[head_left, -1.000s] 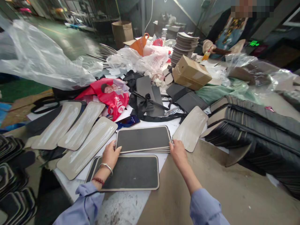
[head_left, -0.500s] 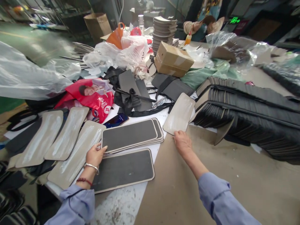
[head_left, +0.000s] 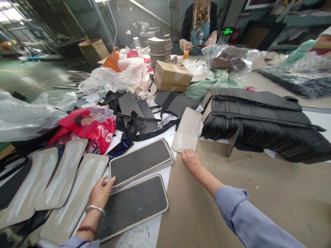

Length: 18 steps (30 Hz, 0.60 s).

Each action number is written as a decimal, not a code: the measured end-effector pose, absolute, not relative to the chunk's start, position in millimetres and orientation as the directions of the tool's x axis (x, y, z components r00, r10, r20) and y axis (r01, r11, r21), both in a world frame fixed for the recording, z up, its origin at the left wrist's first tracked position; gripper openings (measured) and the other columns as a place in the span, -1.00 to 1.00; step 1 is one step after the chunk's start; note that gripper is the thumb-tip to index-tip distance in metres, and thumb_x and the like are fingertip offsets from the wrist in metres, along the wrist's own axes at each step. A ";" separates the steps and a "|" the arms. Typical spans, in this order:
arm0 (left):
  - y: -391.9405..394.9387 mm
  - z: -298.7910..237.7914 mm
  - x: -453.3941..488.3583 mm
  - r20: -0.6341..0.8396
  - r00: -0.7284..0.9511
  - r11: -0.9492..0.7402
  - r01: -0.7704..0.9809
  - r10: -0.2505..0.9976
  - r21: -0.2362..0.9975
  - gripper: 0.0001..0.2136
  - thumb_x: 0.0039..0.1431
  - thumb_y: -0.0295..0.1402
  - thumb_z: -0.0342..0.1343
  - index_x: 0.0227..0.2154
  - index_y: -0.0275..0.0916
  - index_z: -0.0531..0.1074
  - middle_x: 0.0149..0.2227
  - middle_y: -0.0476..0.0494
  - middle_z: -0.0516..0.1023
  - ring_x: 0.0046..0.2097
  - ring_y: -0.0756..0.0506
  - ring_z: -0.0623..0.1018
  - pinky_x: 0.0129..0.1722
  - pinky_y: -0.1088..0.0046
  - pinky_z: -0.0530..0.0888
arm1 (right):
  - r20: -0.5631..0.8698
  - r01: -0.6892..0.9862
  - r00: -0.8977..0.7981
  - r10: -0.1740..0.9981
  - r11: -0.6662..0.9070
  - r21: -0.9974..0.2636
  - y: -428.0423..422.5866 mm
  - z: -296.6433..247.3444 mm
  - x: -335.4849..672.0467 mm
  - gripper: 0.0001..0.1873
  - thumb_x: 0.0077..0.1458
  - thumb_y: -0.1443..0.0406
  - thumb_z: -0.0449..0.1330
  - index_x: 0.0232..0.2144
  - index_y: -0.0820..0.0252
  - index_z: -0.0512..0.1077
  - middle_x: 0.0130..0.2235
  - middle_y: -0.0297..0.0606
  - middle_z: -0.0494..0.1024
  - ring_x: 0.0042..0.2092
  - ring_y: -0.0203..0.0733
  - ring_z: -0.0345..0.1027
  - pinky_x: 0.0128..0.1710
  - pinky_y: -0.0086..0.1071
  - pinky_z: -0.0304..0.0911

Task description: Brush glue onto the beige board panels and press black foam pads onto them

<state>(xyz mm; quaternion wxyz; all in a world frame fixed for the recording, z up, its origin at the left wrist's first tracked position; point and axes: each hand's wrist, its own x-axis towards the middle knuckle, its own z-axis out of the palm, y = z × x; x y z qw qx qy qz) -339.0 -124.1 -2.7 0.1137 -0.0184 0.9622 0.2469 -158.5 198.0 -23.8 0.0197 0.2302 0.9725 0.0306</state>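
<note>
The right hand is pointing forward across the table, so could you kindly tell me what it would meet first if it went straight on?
The right hand would first meet the pale panel just ahead, as it is right at that panel's near edge, though exact contact is hard to judge.

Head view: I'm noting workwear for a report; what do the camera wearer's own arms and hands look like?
Blue-lavender sleeves end short of the wrists. The left hand, ungloved, has a silver-coloured bangle and a dark red beaded bracelet at the wrist; the right hand shows no glove or jewellery.
</note>
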 end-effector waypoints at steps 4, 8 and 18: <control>-118.1 20.3 -327.7 -0.239 -0.970 0.901 -0.069 0.039 0.428 -0.38 -0.21 -0.02 0.00 -0.12 -0.37 0.36 -0.33 -0.25 0.52 -0.31 -0.22 0.51 -0.26 0.27 0.42 | 0.024 0.407 -0.913 0.407 0.911 0.067 201.9 -18.7 -157.7 -0.77 0.02 0.53 -0.01 -0.47 0.35 0.44 -0.46 -0.07 0.41 -0.39 -0.15 0.27 -0.49 -0.39 0.10; -110.4 32.2 -303.3 -0.216 -0.969 0.858 -0.011 0.117 0.514 -0.39 -0.22 0.01 -0.02 -0.13 -0.31 0.36 -0.35 -0.18 0.52 -0.31 -0.20 0.50 -0.25 0.28 0.41 | 0.076 0.356 -0.933 0.351 0.932 0.072 203.8 -9.6 -130.8 -0.79 0.01 0.53 0.00 -0.46 0.31 0.42 -0.44 -0.12 0.41 -0.38 -0.16 0.26 -0.45 -0.37 0.09; -27.0 28.4 -184.7 -0.254 -0.679 0.592 0.325 0.689 0.738 -0.57 -0.02 -0.13 -0.03 -0.11 -0.23 0.34 -0.48 -0.01 0.48 -0.44 -0.03 0.47 -0.33 0.43 0.43 | 0.186 -0.143 -0.972 -0.144 0.990 0.017 211.1 7.3 60.3 -0.69 0.17 0.48 -0.14 -0.27 0.28 0.39 -0.32 -0.17 0.43 -0.26 -0.22 0.24 -0.25 -0.33 0.14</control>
